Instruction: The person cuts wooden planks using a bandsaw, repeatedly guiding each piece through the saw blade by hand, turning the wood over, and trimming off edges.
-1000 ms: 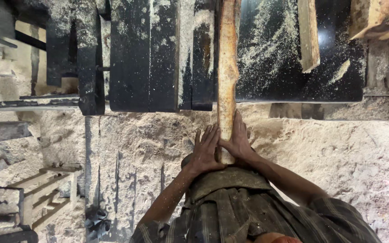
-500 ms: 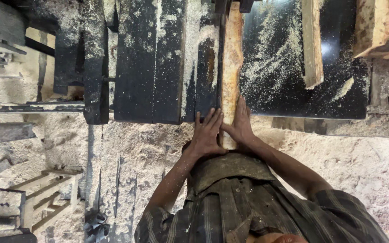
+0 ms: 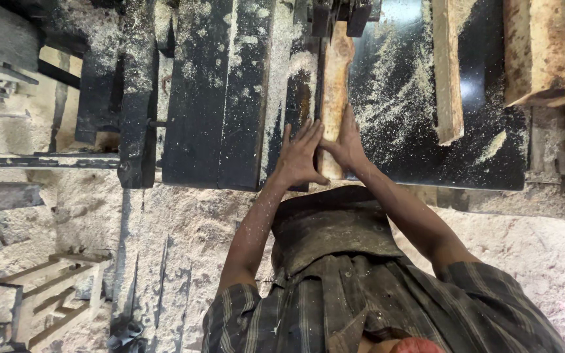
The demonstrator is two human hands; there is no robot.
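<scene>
Both hands are pressed flat against the near end of a long, narrow pale wooden plank (image 3: 334, 91) that lies lengthwise on the dark, sawdust-strewn metal tabletop (image 3: 400, 131) of the saw. The left hand (image 3: 299, 157) lies open, fingers spread, against the plank's left side and partly on the tabletop just beside it; the right hand (image 3: 346, 145) lies open along the plank's right side, fingers pointing toward the far edge. The two hands sit close together, nearly touching at the plank's near end, neither one curled around it. The plank runs from close to the tabletop's near edge up to the far edge, where its far end meets a dark metal saw guide (image 3: 338, 14).

To the right on the same tabletop lies a thinner light wooden strip (image 3: 448, 72), well apart from the plank, and beyond it, at the far right corner, a thick rough-barked log slab (image 3: 539, 52). Left of the plank, dark grooved metal sections (image 3: 217, 91) make up the rest of the machine bed. The floor (image 3: 178, 235) below is thick with sawdust, and a small wooden slatted frame (image 3: 60, 294) sits at the lower left
</scene>
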